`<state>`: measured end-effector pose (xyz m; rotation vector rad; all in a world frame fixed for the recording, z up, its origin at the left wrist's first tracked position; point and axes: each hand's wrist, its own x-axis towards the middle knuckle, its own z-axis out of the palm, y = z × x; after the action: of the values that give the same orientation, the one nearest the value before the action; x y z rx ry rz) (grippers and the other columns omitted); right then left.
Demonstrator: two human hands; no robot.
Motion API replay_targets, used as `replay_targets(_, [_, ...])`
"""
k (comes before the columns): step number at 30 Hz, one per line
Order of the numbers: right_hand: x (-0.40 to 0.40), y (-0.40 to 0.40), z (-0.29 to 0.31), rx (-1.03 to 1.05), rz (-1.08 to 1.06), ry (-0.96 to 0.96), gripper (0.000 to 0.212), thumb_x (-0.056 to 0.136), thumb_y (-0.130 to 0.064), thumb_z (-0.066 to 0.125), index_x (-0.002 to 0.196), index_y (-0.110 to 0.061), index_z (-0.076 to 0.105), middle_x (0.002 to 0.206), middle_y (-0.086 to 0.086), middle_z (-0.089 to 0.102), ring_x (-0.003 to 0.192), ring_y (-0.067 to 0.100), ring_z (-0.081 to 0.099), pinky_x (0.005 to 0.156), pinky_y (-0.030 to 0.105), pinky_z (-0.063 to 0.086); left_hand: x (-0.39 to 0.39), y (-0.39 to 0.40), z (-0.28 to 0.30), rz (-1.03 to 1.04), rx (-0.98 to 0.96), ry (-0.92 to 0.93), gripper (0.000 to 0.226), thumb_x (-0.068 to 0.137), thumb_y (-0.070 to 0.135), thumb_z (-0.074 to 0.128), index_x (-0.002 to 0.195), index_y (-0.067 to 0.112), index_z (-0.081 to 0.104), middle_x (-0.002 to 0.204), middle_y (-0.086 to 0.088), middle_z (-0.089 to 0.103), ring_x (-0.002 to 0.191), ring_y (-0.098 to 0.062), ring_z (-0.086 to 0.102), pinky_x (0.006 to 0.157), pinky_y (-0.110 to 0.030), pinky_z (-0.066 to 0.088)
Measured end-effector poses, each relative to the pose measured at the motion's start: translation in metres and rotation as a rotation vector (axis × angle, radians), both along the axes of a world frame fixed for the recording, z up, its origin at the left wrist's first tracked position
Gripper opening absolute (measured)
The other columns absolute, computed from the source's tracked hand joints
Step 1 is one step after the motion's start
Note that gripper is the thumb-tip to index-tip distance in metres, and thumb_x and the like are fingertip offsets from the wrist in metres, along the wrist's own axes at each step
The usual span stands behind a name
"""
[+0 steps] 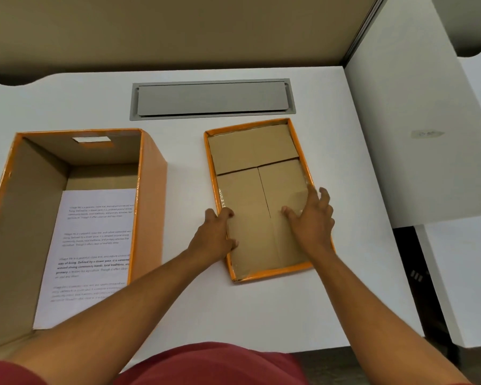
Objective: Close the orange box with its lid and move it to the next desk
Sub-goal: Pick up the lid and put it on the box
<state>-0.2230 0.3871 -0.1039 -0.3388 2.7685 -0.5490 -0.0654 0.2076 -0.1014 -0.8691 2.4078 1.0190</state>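
Note:
The orange box (150, 173) stands open at the left of the white desk, with a printed sheet of paper (92, 245) lying on its brown floor. Its lid (250, 151) lies upside down to the right, brown inside showing, orange rim around it. My left hand (215, 236) grips the lid's left rim, thumb inside and fingers under the edge. My right hand (311, 218) rests on the lid's right side, thumb on the brown inner surface and fingers spread over the right rim.
A grey cable hatch (211, 100) is set into the desk (261, 315) behind the lid. A white partition panel (417, 112) stands at the right, with another white desk (467, 273) beyond it. A beige wall panel runs along the back.

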Motion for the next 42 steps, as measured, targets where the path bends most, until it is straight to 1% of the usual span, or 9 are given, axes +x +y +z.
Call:
replay_targets(7, [-0.043,-0.023,0.055,-0.334,-0.267,-0.375,0.066,0.087,-0.041,0.076,0.14,-0.009,0.054,0.142,0.015,0.058,0.126,0.035,0.059,0.106,0.049,0.05,-0.012,-0.008,0.025,0.108,0.0,-0.03,0.082,0.086,0.039,0.078,0.156,0.022,0.037,0.155,-0.014,0.023,0.141,-0.038,0.039,0.107,-0.042,0.049])
replay_targets(13, [-0.024,-0.011,0.125,-0.577,-0.256,-0.463,0.017,0.089,-0.039,0.071,0.085,-0.023,0.072,0.093,0.003,0.076,0.08,0.016,0.072,0.063,0.031,0.056,-0.009,0.001,0.071,0.185,0.069,0.107,0.067,0.098,0.049,0.061,0.159,0.028,0.042,0.174,-0.011,0.014,0.157,-0.038,0.022,0.12,-0.052,0.035])
replay_targets(19, [0.04,-0.05,0.16,-0.755,-0.118,-0.463,0.046,0.102,-0.058,0.037,0.107,-0.028,0.072,0.094,-0.006,0.073,0.08,0.014,0.074,0.059,0.026,0.058,-0.026,0.018,0.156,0.396,0.494,0.499,0.072,0.094,0.067,0.052,0.159,0.042,0.034,0.161,0.004,0.048,0.139,-0.023,0.054,0.103,-0.055,0.056])
replay_targets(23, [0.065,-0.069,0.154,-0.811,-0.041,-0.485,0.045,0.106,-0.054,0.027,0.1,-0.04,0.069,0.091,-0.017,0.074,0.087,-0.005,0.071,0.059,0.016,0.056,-0.034,0.011,0.171,0.336,0.25,0.511,0.059,0.099,0.053,0.057,0.152,0.033,0.041,0.13,0.01,0.066,0.115,-0.013,0.066,0.104,-0.051,0.056])
replay_targets(26, [0.068,-0.073,0.139,-0.872,-0.048,-0.499,0.052,0.107,-0.052,0.024,0.102,-0.035,0.073,0.087,-0.018,0.076,0.087,0.001,0.073,0.061,0.017,0.057,-0.029,0.006,0.166,0.317,0.112,0.452,0.076,0.099,0.049,0.062,0.163,0.03,0.026,0.154,0.0,0.055,0.135,-0.028,0.059,0.106,-0.049,0.053])
replay_targets(30, [0.07,-0.074,0.099,-0.827,-0.083,-0.451,0.045,0.108,-0.044,0.031,0.112,-0.021,0.069,0.097,0.0,0.074,0.091,0.021,0.073,0.075,0.035,0.063,-0.021,0.0,0.16,0.346,0.047,0.458,0.071,0.098,0.035,0.065,0.16,0.03,0.031,0.133,0.0,0.062,0.111,-0.025,0.067,0.087,-0.036,0.055])
replay_targets(34, [0.082,-0.071,0.049,-0.572,-0.124,-0.598,0.053,0.105,-0.053,0.034,0.141,-0.019,0.052,0.14,0.007,0.058,0.124,0.028,0.059,0.105,0.053,0.05,-0.018,-0.003,0.163,0.391,0.063,0.477,0.037,0.096,0.032,0.066,0.129,0.027,0.05,0.091,0.004,0.059,0.077,-0.013,0.063,0.069,-0.027,0.05])
replay_targets(39, [0.097,-0.08,0.033,-0.567,-0.222,-0.868,0.061,0.098,-0.069,0.031,0.135,-0.025,0.05,0.128,0.004,0.062,0.104,0.024,0.065,0.065,0.035,0.055,-0.006,-0.012,0.17,0.43,0.151,0.552,0.027,0.099,0.03,0.065,0.119,0.033,0.047,0.092,0.016,0.056,0.078,-0.008,0.06,0.063,-0.017,0.043])
replay_targets(42, [0.103,-0.081,0.03,-0.602,-0.221,-0.828,0.056,0.097,-0.07,0.034,0.134,-0.031,0.048,0.124,0.001,0.061,0.102,0.022,0.065,0.07,0.037,0.057,0.006,-0.022,0.177,0.434,0.24,0.561,0.041,0.098,0.028,0.066,0.134,0.035,0.047,0.103,0.018,0.058,0.093,-0.011,0.063,0.072,-0.023,0.053])
